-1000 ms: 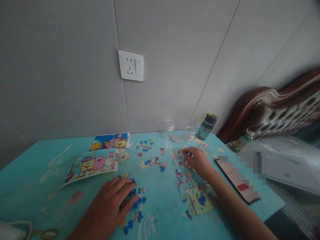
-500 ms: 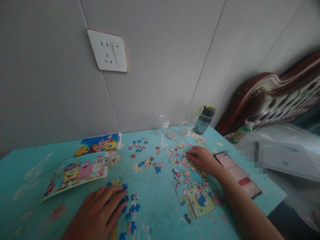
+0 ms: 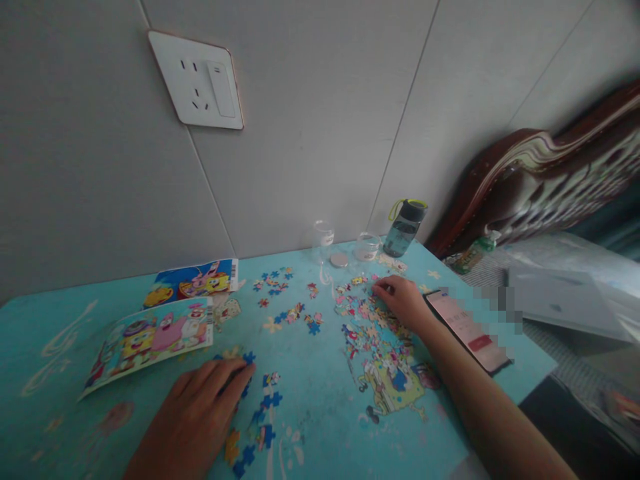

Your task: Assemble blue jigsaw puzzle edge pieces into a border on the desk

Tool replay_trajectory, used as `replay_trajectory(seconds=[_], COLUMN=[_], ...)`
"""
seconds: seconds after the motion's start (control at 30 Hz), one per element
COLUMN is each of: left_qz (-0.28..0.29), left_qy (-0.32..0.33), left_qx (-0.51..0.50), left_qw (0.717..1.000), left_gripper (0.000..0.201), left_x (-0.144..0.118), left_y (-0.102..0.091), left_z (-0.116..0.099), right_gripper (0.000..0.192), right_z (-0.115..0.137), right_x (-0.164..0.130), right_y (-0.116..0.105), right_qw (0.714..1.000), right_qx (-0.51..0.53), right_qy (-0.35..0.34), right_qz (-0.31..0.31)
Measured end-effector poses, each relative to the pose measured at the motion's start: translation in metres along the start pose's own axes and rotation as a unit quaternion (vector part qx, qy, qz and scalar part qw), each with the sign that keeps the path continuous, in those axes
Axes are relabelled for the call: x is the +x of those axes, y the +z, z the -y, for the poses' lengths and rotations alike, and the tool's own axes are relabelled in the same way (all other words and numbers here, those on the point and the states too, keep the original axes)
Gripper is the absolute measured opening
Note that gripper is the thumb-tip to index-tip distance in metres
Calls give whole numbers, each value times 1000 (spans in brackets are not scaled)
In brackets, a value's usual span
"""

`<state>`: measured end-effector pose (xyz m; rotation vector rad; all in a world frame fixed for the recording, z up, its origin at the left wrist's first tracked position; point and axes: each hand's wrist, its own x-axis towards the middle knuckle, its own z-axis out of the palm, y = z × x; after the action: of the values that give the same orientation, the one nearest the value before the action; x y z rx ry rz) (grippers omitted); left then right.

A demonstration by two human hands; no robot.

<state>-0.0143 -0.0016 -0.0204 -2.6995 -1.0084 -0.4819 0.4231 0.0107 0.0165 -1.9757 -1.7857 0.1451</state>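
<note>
The right grip (image 3: 400, 303) had shifted to the 2 o'clock edge of the jigsaw pile (image 3: 371, 328), baring more of it to us; the pile lay at its 8 o'clock. Fingertips nearly met, contents undeterminable. Left grip (image 3: 197, 400) curved beside blue jigsaw pieces (image 3: 271, 399) at its 3 o'clock; we couldn't tell its hold.

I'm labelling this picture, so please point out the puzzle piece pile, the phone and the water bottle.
Puzzle piece pile (image 3: 373, 325): head view, its middle.
Phone (image 3: 459, 325): head view, its screen.
Water bottle (image 3: 401, 233): head view, its body.
</note>
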Motion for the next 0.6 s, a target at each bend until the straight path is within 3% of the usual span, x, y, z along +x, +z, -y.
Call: replay_trajectory(seconds=[0.27,0.6], left_qz=[-29,-11], left_qy=[7,11], left_qx=[-9,-21], left_qw=[1000,1000], left_gripper=[41,42], left_x=[-5,-7], left_y=[0,0], left_z=[4,-1], right_gripper=[28,24], right_z=[19,15], right_x=[-11,-12], right_y=[-11,-2], right_qw=[991,985], right_qx=[68,108], right_qy=[-71,-17], right_qz=[93,133])
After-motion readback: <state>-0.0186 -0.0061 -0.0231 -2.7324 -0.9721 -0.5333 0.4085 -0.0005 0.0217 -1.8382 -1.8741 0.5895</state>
